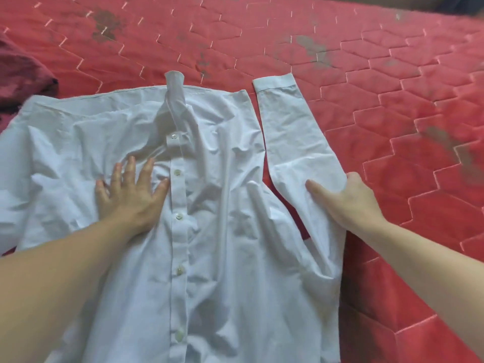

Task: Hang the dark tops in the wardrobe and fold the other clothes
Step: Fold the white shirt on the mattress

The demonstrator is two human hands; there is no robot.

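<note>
A white button-up shirt [225, 195] lies front up and wrinkled on the red quilted bed [392, 100], its hem toward the far side. My left hand [131, 192] presses flat with spread fingers on the shirt's front, just left of the button placket. The shirt's right sleeve [288, 132] stretches away along the body, cuff at the far end. My right hand [348, 200] grips that sleeve, thumb on top and fingers under its right edge.
A dark red garment [21, 74] lies bunched at the far left edge of the bed. The red quilt shows worn grey patches and stretches out to the right and beyond the shirt.
</note>
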